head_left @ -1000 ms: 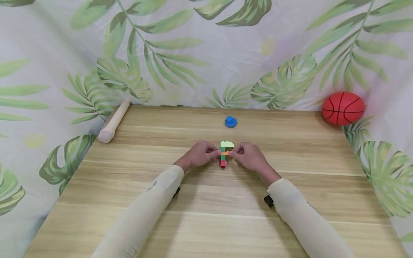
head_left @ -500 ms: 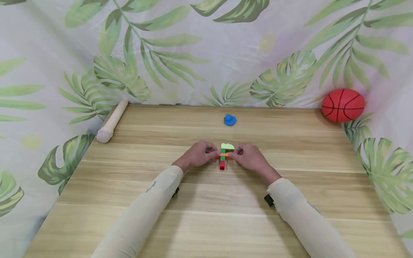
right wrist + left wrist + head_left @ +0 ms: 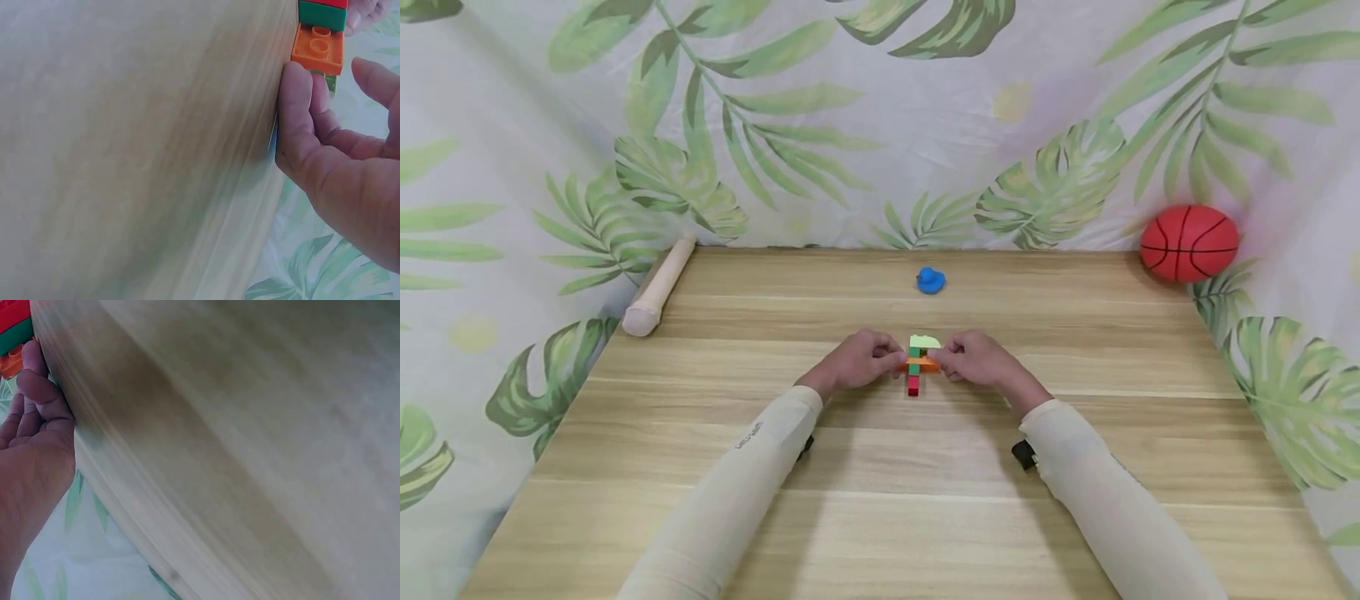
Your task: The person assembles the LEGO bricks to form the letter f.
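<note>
On the wooden table (image 3: 917, 467) lies a toy brick build. It has a red brick (image 3: 913, 387), green bricks (image 3: 913, 370), an orange crosspiece (image 3: 931, 367) and a rounded pale-green brick (image 3: 922, 342) at its far end. My left hand (image 3: 856, 360) is at the crosspiece's left end, fingers loosely bent; whether they touch it is unclear. On the other side, my right hand (image 3: 977, 358) has its fingertips by the crosspiece's right end. The right wrist view shows the orange brick (image 3: 319, 49) in front of those fingertips, the thumb spread away from it.
Beyond the build sits a blue rubber duck (image 3: 930, 281). A red toy basketball (image 3: 1189, 243) is at the far right corner. At the far left edge lies a pale, round-headed stick (image 3: 658, 287). A leaf-printed cloth (image 3: 820, 125) surrounds the table.
The fingers have eased outward from the crosspiece, so more of its orange ends shows. The build sits slightly lower in the head view. Both arms stay nearly in place.
</note>
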Demonstrator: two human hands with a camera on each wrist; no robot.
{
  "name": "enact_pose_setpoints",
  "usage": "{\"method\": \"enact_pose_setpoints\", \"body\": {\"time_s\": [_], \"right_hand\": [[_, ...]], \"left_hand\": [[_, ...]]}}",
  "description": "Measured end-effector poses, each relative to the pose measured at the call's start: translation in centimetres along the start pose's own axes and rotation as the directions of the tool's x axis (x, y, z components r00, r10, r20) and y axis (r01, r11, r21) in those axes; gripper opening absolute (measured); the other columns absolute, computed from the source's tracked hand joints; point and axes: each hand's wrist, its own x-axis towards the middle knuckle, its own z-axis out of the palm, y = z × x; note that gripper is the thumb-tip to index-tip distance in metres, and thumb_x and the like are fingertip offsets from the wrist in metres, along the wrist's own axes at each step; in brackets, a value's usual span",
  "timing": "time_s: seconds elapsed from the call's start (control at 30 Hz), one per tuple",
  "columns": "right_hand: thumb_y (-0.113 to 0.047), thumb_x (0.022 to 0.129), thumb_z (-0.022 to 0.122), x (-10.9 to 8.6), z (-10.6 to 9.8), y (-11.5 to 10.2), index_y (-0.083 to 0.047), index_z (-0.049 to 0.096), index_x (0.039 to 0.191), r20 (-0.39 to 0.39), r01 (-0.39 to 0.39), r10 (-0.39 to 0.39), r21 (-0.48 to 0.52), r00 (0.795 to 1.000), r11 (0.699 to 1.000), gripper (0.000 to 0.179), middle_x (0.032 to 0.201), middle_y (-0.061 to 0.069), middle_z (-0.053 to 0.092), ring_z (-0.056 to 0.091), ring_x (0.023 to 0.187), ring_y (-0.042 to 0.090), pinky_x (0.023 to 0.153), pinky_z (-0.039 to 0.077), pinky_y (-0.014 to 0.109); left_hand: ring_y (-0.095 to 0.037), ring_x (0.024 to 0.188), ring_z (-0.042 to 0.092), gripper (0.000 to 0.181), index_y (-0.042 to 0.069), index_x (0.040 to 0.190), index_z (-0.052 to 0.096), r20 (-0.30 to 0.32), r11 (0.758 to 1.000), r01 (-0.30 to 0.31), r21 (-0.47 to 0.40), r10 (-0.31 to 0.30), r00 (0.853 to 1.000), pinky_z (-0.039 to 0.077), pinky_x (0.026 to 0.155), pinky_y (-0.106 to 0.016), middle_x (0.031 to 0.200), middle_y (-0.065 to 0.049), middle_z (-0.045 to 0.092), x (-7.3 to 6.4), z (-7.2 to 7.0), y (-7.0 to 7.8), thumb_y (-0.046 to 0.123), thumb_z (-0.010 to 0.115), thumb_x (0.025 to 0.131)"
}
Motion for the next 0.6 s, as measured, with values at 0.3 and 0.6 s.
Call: {"method": "enact_pose_setpoints", "body": {"time_s": [0.3,0.6], "right_hand": [[-0.046,0.109,0.063,0.68,0.23,0.13,-0.003,0.067,0.1,0.015,-0.014,0.013,0.054,1.0,0.998,0.043,0.095,0.004,0.067,0.065,0.089,0.018,0.084,0.059,0.027],[-0.048,0.109,0.061,0.76,0.22,-0.08,-0.002,0.066,0.1,0.029,-0.061,0.058,0.098,0.998,0.993,0.047,0.098,0.005,0.065,0.063,0.09,0.018,0.085,0.058,0.028]], "left_hand": [[-0.016,0.095,0.067,0.028,0.011,0.117,0.076,0.012,1.0,0.005,-0.011,-0.005,1.0,0.055,0.087,-0.03,0.1,-0.003,0.08,-0.04,-0.37,-0.33,0.033,0.061,0.112],[-0.015,0.093,0.066,0.029,0.009,0.116,0.076,0.012,0.999,-0.027,-0.02,0.028,1.0,0.053,0.083,-0.028,0.099,-0.004,0.08,0.02,-0.26,-0.82,0.033,0.06,0.112]]}}
